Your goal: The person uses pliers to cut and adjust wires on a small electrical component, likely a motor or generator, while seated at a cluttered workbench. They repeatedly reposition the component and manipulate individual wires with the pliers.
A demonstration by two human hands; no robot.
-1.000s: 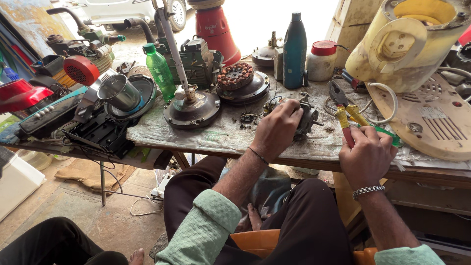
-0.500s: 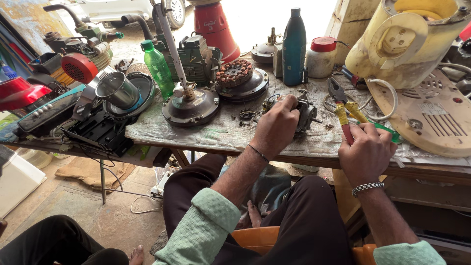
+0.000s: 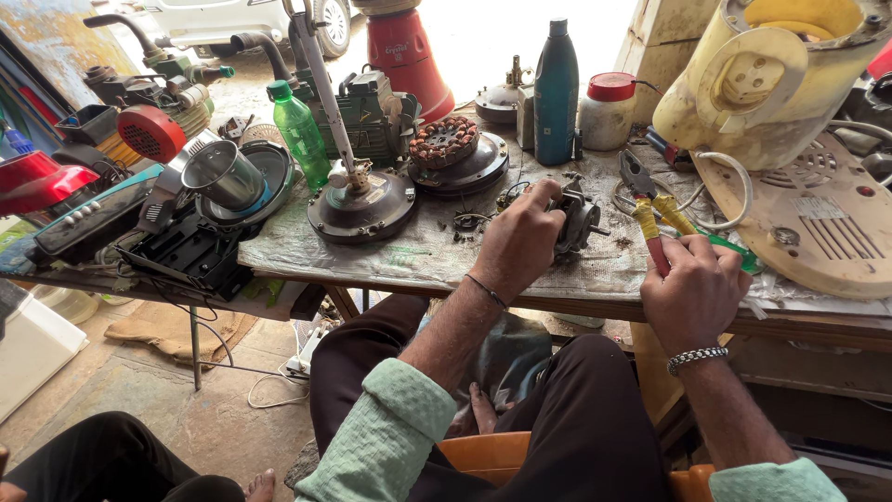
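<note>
The left hand (image 3: 520, 244) is clamped over a small motor (image 3: 574, 218) near the bench's (image 3: 372, 256) front edge, while the right hand (image 3: 692, 290), just beside it toward the right, is closed on yellow-handled pliers (image 3: 650, 212) and a green tool (image 3: 729, 249).
</note>
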